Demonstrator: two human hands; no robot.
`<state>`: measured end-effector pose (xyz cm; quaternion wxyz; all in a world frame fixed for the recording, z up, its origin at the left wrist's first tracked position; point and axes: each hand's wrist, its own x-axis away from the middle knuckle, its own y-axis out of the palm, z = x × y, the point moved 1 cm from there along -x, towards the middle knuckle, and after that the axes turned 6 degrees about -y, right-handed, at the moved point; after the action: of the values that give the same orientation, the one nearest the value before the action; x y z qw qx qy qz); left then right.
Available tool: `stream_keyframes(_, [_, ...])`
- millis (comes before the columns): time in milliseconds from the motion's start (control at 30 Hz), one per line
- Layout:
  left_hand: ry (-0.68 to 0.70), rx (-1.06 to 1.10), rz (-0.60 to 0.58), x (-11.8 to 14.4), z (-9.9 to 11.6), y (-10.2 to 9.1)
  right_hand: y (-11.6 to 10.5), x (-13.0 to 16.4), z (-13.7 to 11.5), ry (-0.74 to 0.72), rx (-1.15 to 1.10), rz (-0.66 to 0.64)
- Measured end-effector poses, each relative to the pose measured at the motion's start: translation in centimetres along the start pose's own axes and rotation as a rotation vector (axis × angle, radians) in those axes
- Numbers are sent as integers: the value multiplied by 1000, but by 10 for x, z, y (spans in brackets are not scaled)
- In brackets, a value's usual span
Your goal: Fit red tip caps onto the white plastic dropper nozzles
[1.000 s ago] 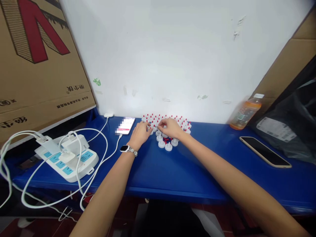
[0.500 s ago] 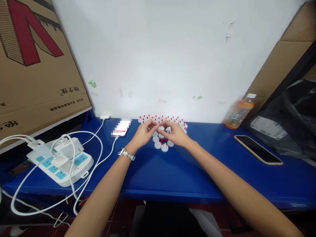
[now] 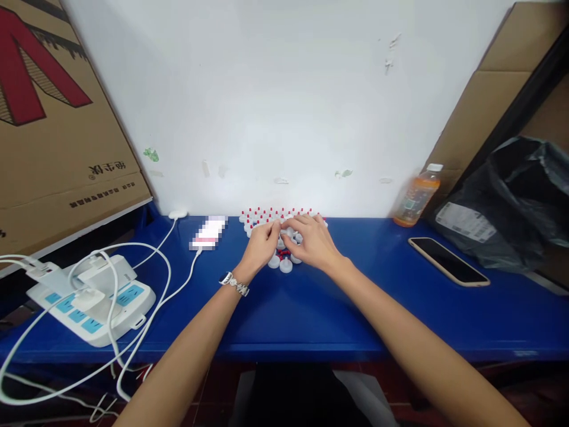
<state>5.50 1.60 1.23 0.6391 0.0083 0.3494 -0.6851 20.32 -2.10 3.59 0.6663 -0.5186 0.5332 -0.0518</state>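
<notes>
My left hand (image 3: 262,243) is closed, thumb and index finger pinched at the middle of the group of parts. Facing it, my right hand (image 3: 313,242) has its fingers curled, with thumb and fingertips meeting close to the left fingertips. Something small and whitish shows between them, too small to name. Just below the hands lie round white plastic caps (image 3: 285,265) with short stems. Small red tips (image 3: 283,254) lie loose among these. Behind the hands stand rows of white caps with red tips (image 3: 249,216), partly hidden by my fingers.
At left, a white power strip (image 3: 100,308) carries chargers and looping white cables. A phone (image 3: 208,232) with a lit screen lies nearer the caps. At right are a dark phone (image 3: 448,261), an orange drink bottle (image 3: 418,196) and a black plastic bag (image 3: 498,201). A white wall (image 3: 275,118) closes the back.
The view has shifted a little to the right. My hands remain close together over the caps; the left hand has turned to a thumb-up pinch, and the right fingers have spread slightly over the caps.
</notes>
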Motion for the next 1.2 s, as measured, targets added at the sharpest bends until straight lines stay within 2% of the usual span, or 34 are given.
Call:
stream_keyframes(133, [-147,171,53,-4,-8,-3,-1,0,3,3,97,14])
stream_keyframes(233, [-213,250,120,-5,-13,-15,-2,3,21,123,78,89])
stream_keyframes(267, [-174,182,112,-4,-13,-18,-2,4,28,170,39,125])
stream_keyframes(367, [51,-89,-78,0,-10,-16,5,6,43,263,-117,220])
stream_keyframes(433, [166,-237,-183,4,-10,-10,12,5,47,296,-203,236])
stream_keyframes(567, [178,-340,-249,5,-15,-9,25,-2,45,310,-392,130])
stream_keyframes(700, [131,-308,-200,3,-20,-28,34,-16,47,327,-454,10])
stream_keyframes(867, [82,-383,-135,0,-27,-45,49,-41,52,272,-375,-133])
stream_keyframes(1067, [58,-405,-113,-2,-35,-45,69,-56,56,187,-242,-339])
stream_keyframes(1200, [60,-413,-104,-2,-38,-44,71,-59,57,169,-176,-379])
